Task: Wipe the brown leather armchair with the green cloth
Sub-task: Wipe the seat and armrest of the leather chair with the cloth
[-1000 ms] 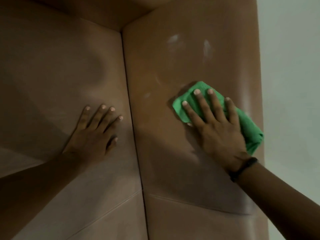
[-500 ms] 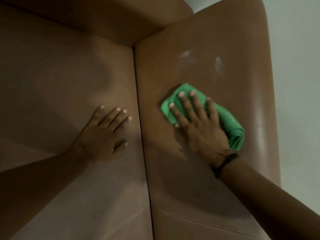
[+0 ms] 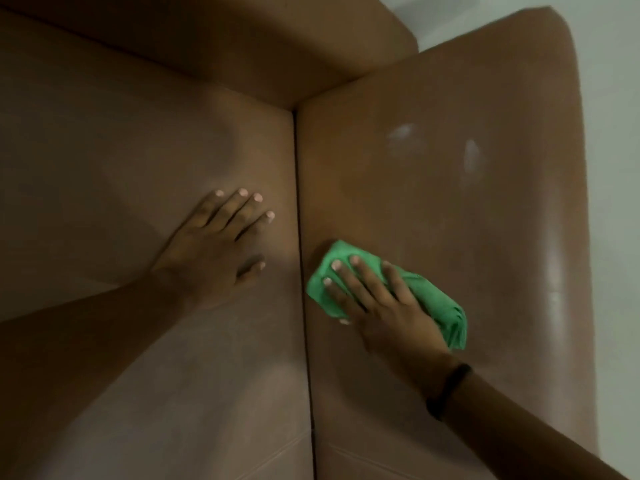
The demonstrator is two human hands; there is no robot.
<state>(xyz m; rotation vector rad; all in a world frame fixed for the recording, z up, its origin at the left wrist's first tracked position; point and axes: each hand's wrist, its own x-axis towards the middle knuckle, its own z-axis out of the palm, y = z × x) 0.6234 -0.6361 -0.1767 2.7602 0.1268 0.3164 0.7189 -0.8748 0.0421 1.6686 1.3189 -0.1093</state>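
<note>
Green cloth (image 3: 433,303) sits bunched into a thick pad on the broad right-hand panel of the brown leather armchair (image 3: 450,216), its near corner just beside the dark seam (image 3: 300,271) that divides that panel from the seat cushion (image 3: 121,150). I have my right hand (image 3: 391,313) laid flat over it, fingers spread and pressing down rather than gripping, so the cloth is pinned under the palm and its free end pokes out past the little-finger side. My left hand (image 3: 211,251) is flat on the seat cushion, holding nothing, fingers a little apart and the thumb tucked in, near the seam but not touching it; it looks to be bracing me. A dark band (image 3: 448,389) circles my right wrist. Farther up the panel, well apart from the cloth, I can make out two pale smudges (image 3: 403,133), though in this dim light I cannot say whether they are dust, residue or only sheen. I judge that I am in the middle of the wiping step, working the inner edge of this panel, with its upper stretch and outer rim not yet covered. The next move calls for even pressure and a sweep away from the seam up towards those smudges, keeping the pad folded so it does not slip from under my fingers on the smooth leather.
</note>
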